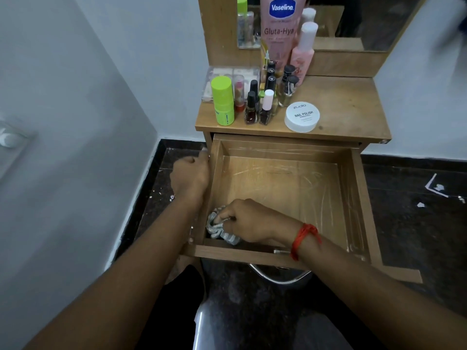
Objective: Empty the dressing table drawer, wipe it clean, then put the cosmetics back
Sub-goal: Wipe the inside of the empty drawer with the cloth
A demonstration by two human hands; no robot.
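The drawer (pixel 358 188) is pulled right out of the dressing table, and nothing lies on its scuffed wooden floor but one cloth (pixel 217 229). The grey crumpled cloth sits in the near-left corner, against the front wall.

The right hand (pixel 249 221) reaches across from the right, knuckles up and wrist low over the front edge. Its fingers are bunched around the cloth and press it into that corner. A red thread (pixel 304 238) is tied round that wrist. The left hand (pixel 192 175) is outside the drawer on the left. Its arm is stretched forward and its fingers curl over the top of the left wall, near the back, gripping it.

The cosmetics stand on the tabletop (pixel 348 107) above, crowded to its left half:
- one lime-green bottle (pixel 223 101) at the front left
- one lipstick (pixel 239 93) under a clear cap, just beside it
- a huddle of small nail polish bottles (pixel 251 109), at least five as far as I can count
- one flat white jar (pixel 302 116) marked nail polish remover, at the front edge
- one tall pink Vaseline tube (pixel 281 29) behind them
- one pink bottle (pixel 303 54) with a white cap
- one clear plastic case (pixel 227 72) at the back left

A mirror (pixel 366 21) rises behind the table. The floor (pixel 417 223) around it is dark and flecked with white scraps.
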